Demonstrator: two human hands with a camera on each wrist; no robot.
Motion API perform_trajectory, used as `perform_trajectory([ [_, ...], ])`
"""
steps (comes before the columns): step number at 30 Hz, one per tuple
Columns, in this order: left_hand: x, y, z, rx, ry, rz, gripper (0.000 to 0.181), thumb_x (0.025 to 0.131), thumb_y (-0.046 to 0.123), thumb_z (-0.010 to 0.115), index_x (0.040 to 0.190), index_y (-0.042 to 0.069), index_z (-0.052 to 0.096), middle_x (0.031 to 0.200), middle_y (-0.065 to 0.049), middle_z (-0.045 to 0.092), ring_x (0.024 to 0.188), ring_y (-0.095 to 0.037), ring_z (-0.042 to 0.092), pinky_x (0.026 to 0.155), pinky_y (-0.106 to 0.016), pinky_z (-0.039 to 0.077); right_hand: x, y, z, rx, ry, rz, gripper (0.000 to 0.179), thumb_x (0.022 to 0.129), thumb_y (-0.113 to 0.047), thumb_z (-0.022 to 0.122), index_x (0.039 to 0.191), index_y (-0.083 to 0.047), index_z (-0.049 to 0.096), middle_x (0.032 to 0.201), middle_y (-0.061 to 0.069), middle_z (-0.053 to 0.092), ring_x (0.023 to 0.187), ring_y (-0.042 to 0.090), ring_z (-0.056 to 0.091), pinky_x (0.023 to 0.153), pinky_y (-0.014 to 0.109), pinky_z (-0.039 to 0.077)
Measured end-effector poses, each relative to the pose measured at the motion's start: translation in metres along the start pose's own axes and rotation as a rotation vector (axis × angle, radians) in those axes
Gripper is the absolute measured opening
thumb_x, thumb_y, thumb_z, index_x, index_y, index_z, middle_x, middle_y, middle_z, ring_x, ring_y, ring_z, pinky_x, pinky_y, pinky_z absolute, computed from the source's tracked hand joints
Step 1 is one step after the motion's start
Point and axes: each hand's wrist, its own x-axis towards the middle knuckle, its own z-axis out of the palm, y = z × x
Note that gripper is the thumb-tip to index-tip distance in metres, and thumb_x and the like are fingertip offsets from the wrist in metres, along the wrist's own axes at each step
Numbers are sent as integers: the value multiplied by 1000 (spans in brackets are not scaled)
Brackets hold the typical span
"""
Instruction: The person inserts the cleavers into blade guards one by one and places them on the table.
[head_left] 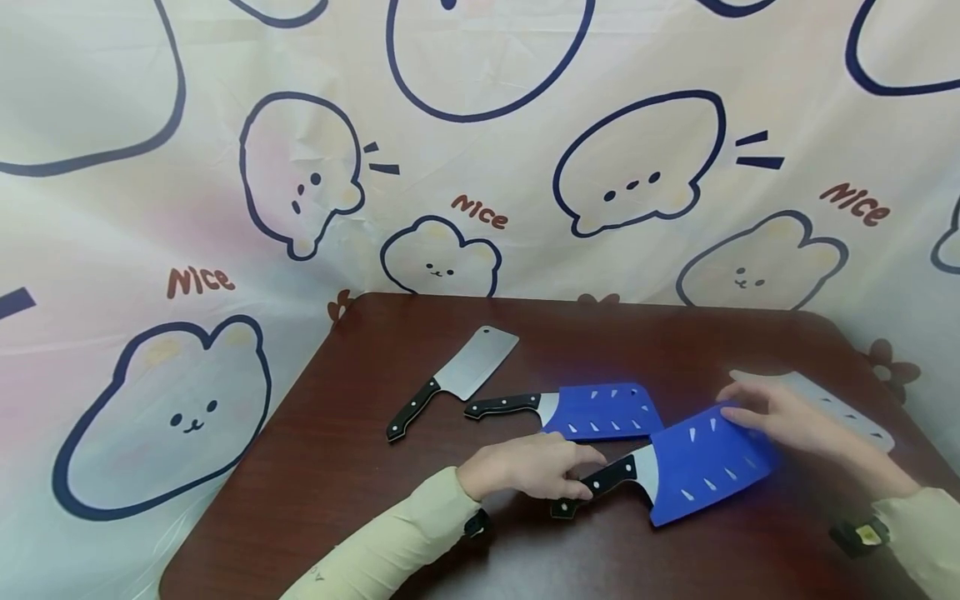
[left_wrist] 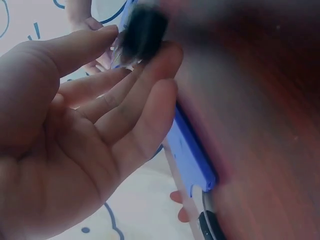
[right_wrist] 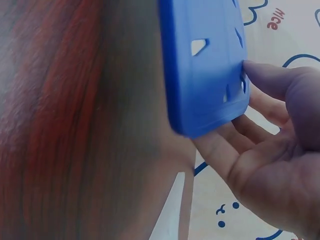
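Note:
My left hand (head_left: 528, 468) grips the black riveted handle (head_left: 613, 477) of a cleaver, thumb and fingertips around it. The cleaver's blade sits in a blue slotted sheath (head_left: 712, 471), with a strip of metal showing beside the handle. At the sheath's far upper corner my right hand (head_left: 791, 417) pinches its edge; in the right wrist view, the thumb is on one side of the blue sheath (right_wrist: 210, 85) and fingers are on the other. The handle end (left_wrist: 145, 32) looks blurred between the left fingertips. The sheathed cleaver is tilted above the table.
A second cleaver in a blue sheath (head_left: 603, 414) lies just behind the held one. Left of it is a bare cleaver (head_left: 474, 367) with a black handle. A white slotted sheath (head_left: 840, 410) lies behind my right hand. Patterned cloth (head_left: 525, 167) surrounds the brown table (head_left: 360, 517).

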Motion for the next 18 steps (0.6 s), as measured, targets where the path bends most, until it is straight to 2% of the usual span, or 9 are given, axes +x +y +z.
perform_trajectory([
  [3, -2, -1, 2, -23, -12, -2, 47, 99, 33, 59, 143, 20, 50, 60, 10, 51, 49, 0, 44, 54, -16, 40, -1, 4, 2, -4, -17, 6, 38, 96, -37, 62, 120, -7, 62, 120, 20, 65, 106, 38, 64, 85, 57, 53],
  [7, -7, -6, -1, -25, 2, -1, 45, 100, 34, 56, 142, 18, 51, 56, 10, 43, 47, -1, 37, 54, -16, 38, -1, 12, 0, 30, -34, 13, 33, 97, -30, 62, 118, -5, 62, 116, 19, 66, 97, 28, 67, 77, 41, 58],
  [11, -18, -16, -10, -20, 36, -27, 45, 100, 36, 54, 141, 17, 53, 58, 9, 45, 47, -2, 38, 56, -17, 39, -4, 21, -11, 56, -38, 18, 36, 97, -27, 61, 123, -2, 60, 116, 22, 65, 90, 22, 69, 68, 29, 58],
  [13, -25, -23, -15, -26, 59, -52, 44, 100, 37, 54, 140, 17, 54, 64, 8, 54, 51, 0, 44, 60, -16, 43, -7, 25, -17, 32, -26, 31, 39, 98, -30, 61, 125, -2, 58, 116, 22, 65, 86, 20, 69, 66, 27, 57],
  [15, -32, -31, -19, -37, 91, -83, 44, 100, 36, 56, 139, 17, 55, 79, 6, 66, 58, 2, 50, 67, -17, 47, -10, 30, -23, -24, 6, 47, 39, 97, -33, 61, 124, -4, 59, 114, 20, 65, 83, 19, 68, 63, 26, 55],
  [18, -46, -42, -26, -58, 125, -122, 43, 99, 36, 57, 138, 16, 56, 102, 4, 70, 67, 1, 55, 78, -20, 50, -14, 40, -28, -113, 66, 53, 38, 96, -34, 63, 120, -5, 61, 111, 20, 67, 86, 26, 67, 64, 33, 56],
])
